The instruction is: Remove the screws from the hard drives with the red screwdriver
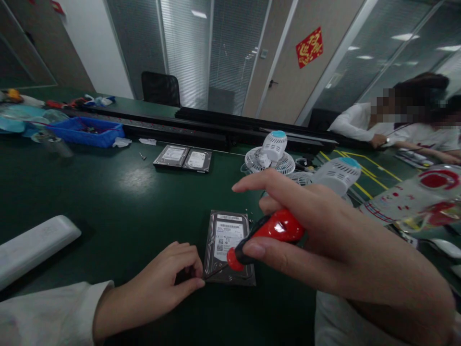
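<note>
My right hand [317,235] is closed around the red-and-black handle of a screwdriver [281,226], with the index finger lifted off it. The thin shaft slants down to the left, across the lower part of a hard drive [228,230] that lies label up on the table. At the drive's lower left corner, the thumb and forefinger of my left hand [154,283] pinch together right where the shaft ends. What sits between those fingertips is too small to tell. Several tiny screws [251,215] lie beside the drive's upper right corner.
Farther back on the green table [118,216] lie two more hard drives [183,158], a blue tray [88,132] and small white fans [274,146]. A long white object [39,247] is at the left. A patterned bag [410,192] and seated people [406,115] are at the right.
</note>
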The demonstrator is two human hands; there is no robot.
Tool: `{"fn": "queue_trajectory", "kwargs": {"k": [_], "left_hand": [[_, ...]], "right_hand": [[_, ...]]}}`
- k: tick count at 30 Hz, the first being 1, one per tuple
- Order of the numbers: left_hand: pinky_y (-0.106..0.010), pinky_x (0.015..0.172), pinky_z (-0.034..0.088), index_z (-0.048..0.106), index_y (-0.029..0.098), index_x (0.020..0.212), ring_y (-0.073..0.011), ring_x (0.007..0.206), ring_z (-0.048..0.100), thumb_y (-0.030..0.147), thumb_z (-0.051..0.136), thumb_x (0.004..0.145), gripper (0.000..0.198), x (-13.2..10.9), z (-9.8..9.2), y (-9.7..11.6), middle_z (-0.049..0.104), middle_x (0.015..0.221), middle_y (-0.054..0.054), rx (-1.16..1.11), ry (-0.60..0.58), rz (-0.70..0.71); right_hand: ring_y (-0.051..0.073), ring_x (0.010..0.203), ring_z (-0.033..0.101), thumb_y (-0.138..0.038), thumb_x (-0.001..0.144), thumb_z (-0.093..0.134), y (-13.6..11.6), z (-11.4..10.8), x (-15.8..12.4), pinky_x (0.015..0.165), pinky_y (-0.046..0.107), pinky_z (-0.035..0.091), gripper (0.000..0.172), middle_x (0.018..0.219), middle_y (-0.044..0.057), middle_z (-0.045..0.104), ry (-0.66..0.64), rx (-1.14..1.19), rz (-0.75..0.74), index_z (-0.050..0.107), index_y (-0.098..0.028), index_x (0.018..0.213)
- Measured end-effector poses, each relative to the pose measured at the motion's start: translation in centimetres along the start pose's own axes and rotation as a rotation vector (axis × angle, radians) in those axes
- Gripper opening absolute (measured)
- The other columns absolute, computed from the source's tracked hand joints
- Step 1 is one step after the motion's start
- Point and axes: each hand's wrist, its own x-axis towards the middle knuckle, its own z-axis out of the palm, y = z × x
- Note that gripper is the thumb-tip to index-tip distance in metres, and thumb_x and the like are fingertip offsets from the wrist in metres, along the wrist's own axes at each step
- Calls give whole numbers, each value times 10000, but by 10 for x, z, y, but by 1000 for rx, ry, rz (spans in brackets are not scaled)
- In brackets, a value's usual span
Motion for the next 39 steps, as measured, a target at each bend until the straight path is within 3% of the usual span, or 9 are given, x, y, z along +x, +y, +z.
{"fn": "queue_trajectory", "kwargs": {"k": [4,7,10,16,21,26,32,36,39], "left_hand": [[-343,812,412,667,220,867,-216,898,576,268,638,961,109,0,0,-1,672,905,-8,20,5,18],[-340,800,416,665,218,863,-215,891,582,264,646,952,102,-1,0,-2,674,911,-11,20,12,20],[-342,809,425,660,217,865,-210,883,593,254,637,953,98,-2,-1,-2,675,912,-9,7,21,52],[-347,793,428,678,223,887,-211,857,585,304,616,976,135,-2,-2,-6,675,905,-11,40,30,92],[-348,795,438,659,219,861,-214,865,594,323,613,977,162,-2,-2,-9,682,908,-12,45,40,112],[-359,802,432,661,218,856,-214,845,596,343,607,975,181,-2,-5,-8,681,891,-7,79,34,131],[-352,798,431,656,214,846,-209,843,599,365,604,978,207,-1,-6,-9,689,892,-6,106,52,136],[-349,795,433,657,217,851,-208,836,602,379,596,973,211,-1,-6,-7,695,884,-5,106,45,141],[-349,796,431,655,221,850,-207,831,605,373,602,971,202,0,-7,-7,692,878,1,101,45,147]], "right_hand": [[150,701,659,-228,924,568,-5,0,-2,595,296,437,525,963,60,752,-27,77,-49,446,-124,1424],[119,609,600,-246,970,561,-5,0,0,562,276,386,454,817,-8,716,-70,68,-9,450,-159,1402],[106,525,509,-439,1034,554,-2,1,4,541,268,347,423,660,-61,617,-45,31,30,488,-156,1342],[152,906,652,-183,922,472,-1,4,4,713,278,499,478,1122,81,670,-45,175,-128,380,-103,1384],[80,610,493,-438,1069,463,-5,10,9,646,254,411,349,791,-51,599,0,43,-61,474,-154,1271],[120,867,593,-264,966,469,-3,8,10,793,297,464,421,1191,82,637,-11,80,-140,398,-95,1345],[74,702,561,-454,1049,442,-4,6,9,720,247,416,384,945,-20,644,-6,-72,-20,505,-153,1280],[103,859,599,-311,995,430,-5,5,8,786,294,464,431,1146,32,669,-30,-27,-39,429,-115,1379],[67,796,570,-296,980,457,-4,4,7,774,283,465,429,1225,27,641,-48,-14,-63,441,-119,1371]]}}
